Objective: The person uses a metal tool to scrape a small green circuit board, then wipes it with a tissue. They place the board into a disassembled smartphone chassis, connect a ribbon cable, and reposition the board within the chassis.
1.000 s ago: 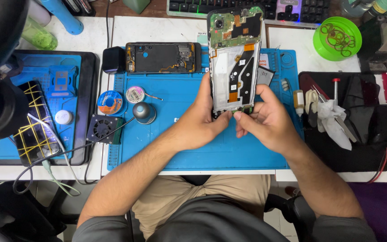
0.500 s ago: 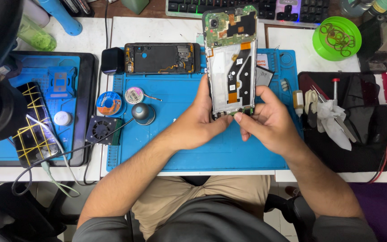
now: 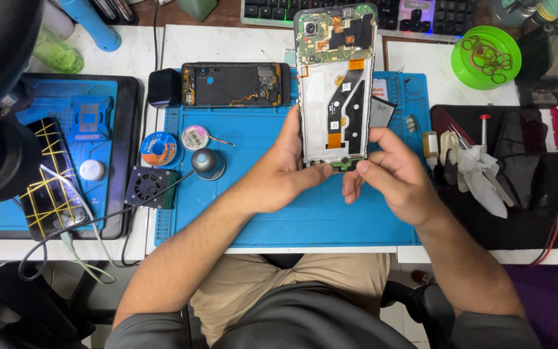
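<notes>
Holding the opened phone frame point(image 3: 334, 87) upright above the blue repair mat point(image 3: 259, 213), left hand point(image 3: 284, 169) grasping its lower left edge, right hand point(image 3: 392, 174) pinching the bottom end. Tilted slightly nearer than a second ago, otherwise unmoved over the mat, so probably inspection under way.

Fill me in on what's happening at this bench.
A person holds an opened phone upright over the blue work mat, its circuit board and flex cables exposed. The left hand grips its lower left edge; the right hand pinches the bottom end. A second opened phone lies flat on the mat's far side, beside a small fan and solder spools.
</notes>
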